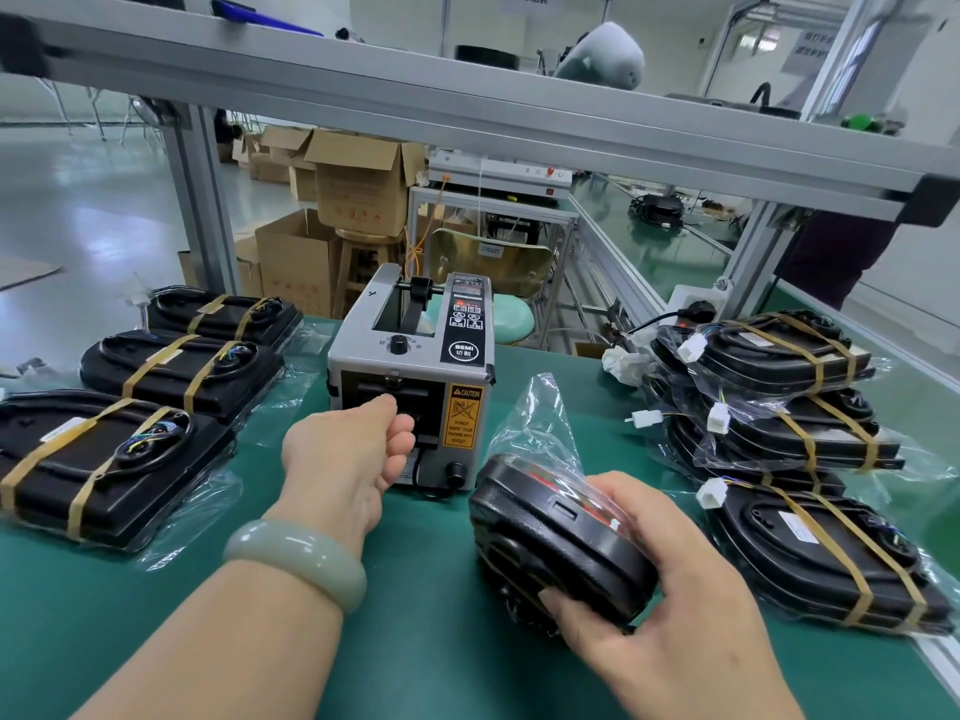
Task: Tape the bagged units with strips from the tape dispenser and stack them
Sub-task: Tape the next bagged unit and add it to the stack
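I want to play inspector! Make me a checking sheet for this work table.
Surface: green mat, units on both sides.
Job's things: tape dispenser at centre; three taped units left; taped stack right; bagged unit in hand, bag mouth loose.
Clutter: nothing seen.
Grippers: left hand at the dispenser outlet, fingers curled, tape not visible; right hand grips the bagged unit.
Cables: black cord runs to a socket behind the stack; white connectors stick out of the bags.
Surroundings: cardboard boxes, wooden stool, aluminium frame overhead.
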`<action>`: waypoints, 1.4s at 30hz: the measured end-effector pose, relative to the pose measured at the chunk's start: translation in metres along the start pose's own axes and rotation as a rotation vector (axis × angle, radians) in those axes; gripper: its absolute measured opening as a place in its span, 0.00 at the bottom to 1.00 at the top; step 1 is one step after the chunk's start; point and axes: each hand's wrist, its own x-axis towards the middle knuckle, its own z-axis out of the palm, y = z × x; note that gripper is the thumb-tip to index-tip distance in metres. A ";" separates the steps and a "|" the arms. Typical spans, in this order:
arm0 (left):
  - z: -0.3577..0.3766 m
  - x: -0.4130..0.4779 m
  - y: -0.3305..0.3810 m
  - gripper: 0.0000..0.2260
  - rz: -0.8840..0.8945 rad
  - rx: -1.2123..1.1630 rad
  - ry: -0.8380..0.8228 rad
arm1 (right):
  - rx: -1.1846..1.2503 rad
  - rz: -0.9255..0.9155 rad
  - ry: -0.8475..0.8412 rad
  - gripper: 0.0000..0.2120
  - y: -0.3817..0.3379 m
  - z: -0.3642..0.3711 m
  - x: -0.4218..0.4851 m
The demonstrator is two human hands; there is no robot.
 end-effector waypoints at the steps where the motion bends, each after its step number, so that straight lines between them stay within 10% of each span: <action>1: 0.001 0.000 0.001 0.07 0.001 -0.002 0.013 | -0.001 0.001 0.001 0.26 0.000 0.000 0.000; 10: 0.013 -0.006 -0.002 0.05 0.053 -0.011 0.185 | -0.011 -0.008 0.028 0.26 0.000 0.002 -0.002; 23: -0.039 -0.089 0.003 0.10 0.118 0.061 -0.435 | -0.049 -0.091 0.100 0.27 0.001 0.007 -0.004; 29: -0.047 -0.110 -0.013 0.19 0.371 0.305 -0.485 | -0.226 -0.134 0.142 0.28 0.002 0.013 -0.007; 42: -0.041 -0.110 -0.040 0.18 0.274 0.026 -0.405 | -0.268 -0.066 0.137 0.30 -0.007 0.020 -0.007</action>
